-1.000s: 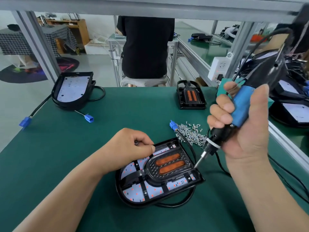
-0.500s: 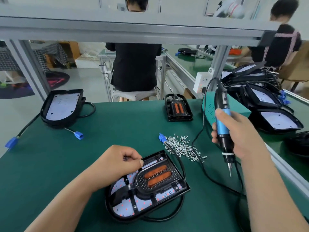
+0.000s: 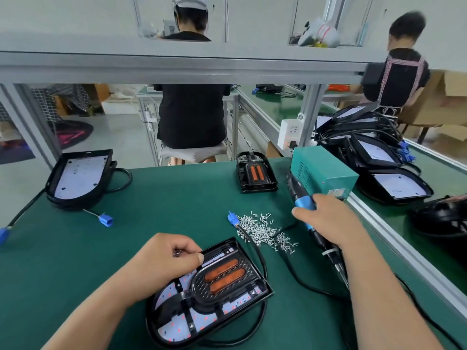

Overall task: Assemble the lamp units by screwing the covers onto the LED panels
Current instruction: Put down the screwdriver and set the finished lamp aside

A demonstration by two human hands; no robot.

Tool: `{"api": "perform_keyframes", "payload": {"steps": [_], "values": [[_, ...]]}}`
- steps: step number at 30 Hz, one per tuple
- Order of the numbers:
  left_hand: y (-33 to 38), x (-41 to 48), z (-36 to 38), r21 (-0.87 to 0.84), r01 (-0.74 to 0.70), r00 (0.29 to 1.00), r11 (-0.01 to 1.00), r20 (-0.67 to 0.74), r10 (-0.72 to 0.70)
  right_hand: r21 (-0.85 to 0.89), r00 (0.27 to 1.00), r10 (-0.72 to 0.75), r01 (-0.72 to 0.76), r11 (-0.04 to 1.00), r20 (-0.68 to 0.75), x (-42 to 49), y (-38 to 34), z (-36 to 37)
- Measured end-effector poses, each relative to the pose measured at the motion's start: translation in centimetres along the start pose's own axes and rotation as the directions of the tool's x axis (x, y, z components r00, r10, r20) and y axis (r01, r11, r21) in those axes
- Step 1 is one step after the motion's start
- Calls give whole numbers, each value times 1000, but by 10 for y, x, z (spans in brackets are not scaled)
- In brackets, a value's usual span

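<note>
The right hand (image 3: 328, 223) has dropped and tipped the driver (image 3: 304, 203) over, its tip now slanting toward the lower right, low over the tabletop (image 3: 151, 210); the grip wraps the blue handle. The left hand (image 3: 169, 258) rests on the cover (image 3: 219, 276) atop the LED panel (image 3: 174, 327) at lower centre, its grip pinching a small part (image 3: 176, 253). Screws (image 3: 262, 229) lie just above.

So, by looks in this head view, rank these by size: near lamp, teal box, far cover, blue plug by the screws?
1. the lamp, though it lies nearest the camera
2. the teal box
3. the cover, about as far off as the box
4. the plug, smallest by far
</note>
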State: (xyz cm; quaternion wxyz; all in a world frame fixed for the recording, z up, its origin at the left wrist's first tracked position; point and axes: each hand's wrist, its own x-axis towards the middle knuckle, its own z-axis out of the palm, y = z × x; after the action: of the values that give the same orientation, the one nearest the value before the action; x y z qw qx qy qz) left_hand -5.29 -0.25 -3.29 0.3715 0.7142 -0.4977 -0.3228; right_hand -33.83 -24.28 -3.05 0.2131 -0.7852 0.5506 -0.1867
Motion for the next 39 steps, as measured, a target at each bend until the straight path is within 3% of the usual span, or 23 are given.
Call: {"api": "perform_keyframes", "payload": {"steps": [3,12,17,20,22,25,28,31,34,39], "values": [[0,0,0,6,-3,1000,1000,-4,3,-118,1000,15,-14,993,4,0,-2,6],[-2,0,0,16,-17,1000,1000,-15,17,-219,999,32,-28,975,13,-2,-6,8],[-4,1,-4,52,-31,999,998,46,28,-189,999,42,-47,981,-29,-4,-6,3],[-6,1,-5,71,-35,997,997,72,30,-177,989,-53,27,984,-139,-11,-23,-1],[-6,1,-5,71,-43,996,997,87,36,-115,971,-179,162,980,-159,-20,-41,-3],[-6,2,-5,73,-45,995,996,97,38,-13,957,-279,281,960,79,-39,-64,3],[-6,2,-6,82,-50,994,995,99,42,-68,890,-294,337,939,350,-51,-78,11],[-6,2,-4,84,-48,995,995,87,41,-92,823,-311,398,913,475,-50,-81,17],[-7,3,-3,85,-47,996,995,76,40,-29,804,-344,409,912,485,-49,-78,22],[-6,0,0,102,-123,992,987,28,121,291,842,-448,366,884,302,-46,-77,28]]}}
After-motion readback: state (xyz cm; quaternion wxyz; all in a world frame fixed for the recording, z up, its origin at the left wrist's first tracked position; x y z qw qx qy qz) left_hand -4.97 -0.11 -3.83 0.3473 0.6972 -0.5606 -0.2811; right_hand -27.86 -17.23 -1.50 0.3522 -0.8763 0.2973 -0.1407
